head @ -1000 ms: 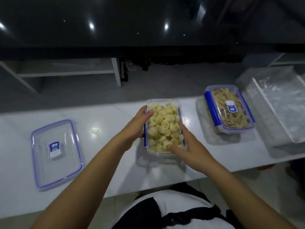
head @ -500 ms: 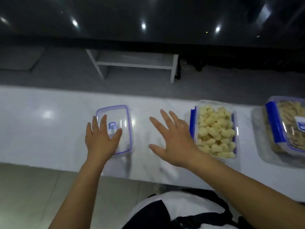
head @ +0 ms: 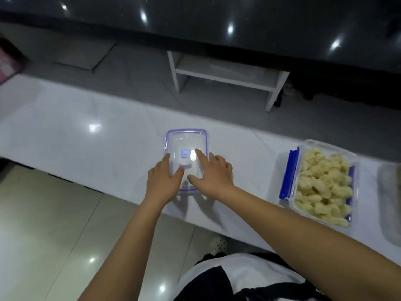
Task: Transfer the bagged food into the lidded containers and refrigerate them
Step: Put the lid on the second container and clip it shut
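Observation:
A clear lid point(head: 185, 140) with a blue rim and a small label lies flat on the white counter point(head: 86, 146), near its front edge. My left hand point(head: 162, 181) rests on the lid's near left corner, thumb on top and index finger along the left edge. My right hand point(head: 213, 173) lies on its right side, index finger stretched across the top and the other fingers over the right edge. To the right stands an open clear container point(head: 321, 183) with blue clips, full of pale yellow food pieces.
The edge of another container point(head: 388, 203) shows at the far right of the counter. Behind the counter stands a white shelf unit point(head: 225, 74) on a grey floor. A glossy tiled floor point(head: 54, 224) lies below the counter's front edge.
My view has swung left. Both hands left the filled container. The left reached the lid first, and the right has now crossed over and landed on it too.

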Available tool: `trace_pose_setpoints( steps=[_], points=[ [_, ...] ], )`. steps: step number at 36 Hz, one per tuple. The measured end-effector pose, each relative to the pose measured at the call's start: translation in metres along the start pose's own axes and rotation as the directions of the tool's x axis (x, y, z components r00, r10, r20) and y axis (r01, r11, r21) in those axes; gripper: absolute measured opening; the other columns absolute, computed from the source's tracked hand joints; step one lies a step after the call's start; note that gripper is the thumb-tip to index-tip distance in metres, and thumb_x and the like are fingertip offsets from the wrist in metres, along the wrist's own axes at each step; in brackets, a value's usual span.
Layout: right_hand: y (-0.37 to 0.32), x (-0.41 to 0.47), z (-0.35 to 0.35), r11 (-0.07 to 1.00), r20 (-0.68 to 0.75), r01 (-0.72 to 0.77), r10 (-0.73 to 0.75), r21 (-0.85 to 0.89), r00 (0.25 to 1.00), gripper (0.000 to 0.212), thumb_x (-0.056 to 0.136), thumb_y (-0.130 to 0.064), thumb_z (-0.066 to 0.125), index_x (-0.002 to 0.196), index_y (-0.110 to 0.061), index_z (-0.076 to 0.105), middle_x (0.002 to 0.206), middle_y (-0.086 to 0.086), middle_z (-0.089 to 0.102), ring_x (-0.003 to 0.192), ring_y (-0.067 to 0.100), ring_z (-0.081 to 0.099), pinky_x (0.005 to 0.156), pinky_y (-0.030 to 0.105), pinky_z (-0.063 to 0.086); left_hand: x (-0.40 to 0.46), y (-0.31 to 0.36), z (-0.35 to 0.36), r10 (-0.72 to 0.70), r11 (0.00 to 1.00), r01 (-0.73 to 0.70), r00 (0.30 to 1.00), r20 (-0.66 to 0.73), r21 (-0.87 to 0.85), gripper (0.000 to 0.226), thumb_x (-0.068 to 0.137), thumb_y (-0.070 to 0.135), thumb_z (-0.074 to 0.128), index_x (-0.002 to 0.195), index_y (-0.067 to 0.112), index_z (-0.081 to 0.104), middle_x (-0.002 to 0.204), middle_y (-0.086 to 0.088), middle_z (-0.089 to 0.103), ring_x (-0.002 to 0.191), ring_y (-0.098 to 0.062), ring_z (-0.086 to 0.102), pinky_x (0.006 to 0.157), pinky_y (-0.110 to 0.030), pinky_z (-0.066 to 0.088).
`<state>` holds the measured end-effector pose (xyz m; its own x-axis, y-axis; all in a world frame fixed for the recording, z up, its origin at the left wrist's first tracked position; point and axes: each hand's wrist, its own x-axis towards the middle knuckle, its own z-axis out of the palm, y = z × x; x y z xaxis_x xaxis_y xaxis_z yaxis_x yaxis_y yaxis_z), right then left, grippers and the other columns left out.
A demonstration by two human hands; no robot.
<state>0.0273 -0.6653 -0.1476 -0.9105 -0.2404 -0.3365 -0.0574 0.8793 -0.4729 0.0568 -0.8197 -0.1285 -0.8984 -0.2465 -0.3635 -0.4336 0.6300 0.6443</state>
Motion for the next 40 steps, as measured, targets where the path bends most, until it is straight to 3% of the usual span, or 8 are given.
trace_pose_setpoints(
  steps=[6,9,14,17,20,26,33,40],
  points=[
    [0.01,-0.012,-0.02,0.843,-0.035,-0.116,0.158,0.525,0.987,0.079,0.088,-0.035,0.065,0.155,-0.039,0.022,0.162,-0.006,0.029,0.144,0.029,0.025,0.117,0.048,0.026,-0.011,0.011,0.016,-0.055,0.964,0.067,0.997,0.056,-0.257,0.06,0.099,0.043,0.054,0.154,0.035,0.032,0.158,-0.002,0.04,0.144,-0.026,0.038,0.117,-0.05,0.034],
    [0.015,-0.025,-0.041,0.77,-0.07,-0.106,0.192,0.63,0.979,0.075,0.09,-0.03,0.064,0.154,-0.039,0.025,0.164,-0.009,0.024,0.146,0.026,0.02,0.118,0.048,0.023,-0.019,0.026,0.026,-0.017,0.927,0.046,0.997,0.08,-0.371,0.056,0.099,0.042,0.055,0.151,0.043,0.034,0.153,0.004,0.045,0.137,-0.02,0.046,0.114,-0.044,0.039],
    [0.037,-0.063,-0.089,0.768,-0.239,-0.038,0.245,0.639,0.94,0.068,0.09,-0.031,0.062,0.149,-0.045,0.031,0.164,-0.011,0.021,0.146,0.019,0.014,0.119,0.048,0.022,-0.034,0.068,0.046,0.109,0.85,-0.011,0.982,0.156,-0.526,0.04,0.101,0.043,0.053,0.138,0.054,0.042,0.132,0.022,0.057,0.113,0.001,0.059,0.088,-0.023,0.047],
    [0.068,-0.098,-0.114,0.8,-0.386,-0.044,0.336,0.598,0.859,0.068,0.087,-0.038,0.062,0.148,-0.045,0.033,0.159,-0.013,0.028,0.143,0.019,0.019,0.116,0.041,0.024,-0.045,0.101,0.064,0.232,0.815,-0.056,0.943,0.237,-0.576,0.032,0.102,0.042,0.052,0.132,0.051,0.046,0.118,0.033,0.061,0.096,0.014,0.064,0.066,-0.008,0.052],
    [0.103,-0.133,-0.129,0.804,-0.452,-0.129,0.451,0.581,0.77,0.068,0.09,-0.039,0.063,0.149,-0.047,0.03,0.159,-0.01,0.029,0.143,0.021,0.021,0.115,0.048,0.028,-0.061,0.133,0.089,0.34,0.821,-0.093,0.873,0.35,-0.563,0.027,0.103,0.044,0.05,0.126,0.057,0.047,0.112,0.039,0.062,0.099,0.014,0.063,0.066,-0.008,0.052],
    [0.155,-0.173,-0.123,0.723,-0.375,-0.325,0.624,0.61,0.685,0.078,0.088,-0.037,0.067,0.152,-0.046,0.025,0.158,-0.001,0.028,0.144,0.025,0.019,0.115,0.049,0.023,-0.087,0.167,0.138,0.377,0.865,-0.093,0.769,0.516,-0.494,0.034,0.104,0.037,0.05,0.135,0.051,0.046,0.112,0.034,0.066,0.096,0.014,0.064,0.069,-0.006,0.049],
    [0.18,-0.165,-0.115,0.693,-0.267,-0.365,0.626,0.621,0.733,0.081,0.085,-0.041,0.068,0.153,-0.044,0.024,0.157,0.001,0.027,0.143,0.027,0.022,0.112,0.043,0.023,-0.081,0.179,0.155,0.294,0.906,-0.08,0.826,0.481,-0.416,0.03,0.104,0.033,0.051,0.131,0.044,0.046,0.121,0.02,0.06,0.08,0.027,0.058,0.054,0.003,0.041],
    [0.197,-0.165,-0.112,0.79,-0.239,-0.359,0.522,0.497,0.819,0.077,0.084,-0.044,0.067,0.151,-0.042,0.028,0.16,-0.001,0.013,0.143,0.031,0.023,0.113,0.047,0.032,-0.061,0.186,0.166,0.077,0.927,0.113,0.877,0.475,-0.358,0.054,0.099,0.034,0.059,0.149,0.038,0.039,0.141,0.011,0.046,0.115,-0.017,0.059,0.07,-0.028,0.058]
  ],
)
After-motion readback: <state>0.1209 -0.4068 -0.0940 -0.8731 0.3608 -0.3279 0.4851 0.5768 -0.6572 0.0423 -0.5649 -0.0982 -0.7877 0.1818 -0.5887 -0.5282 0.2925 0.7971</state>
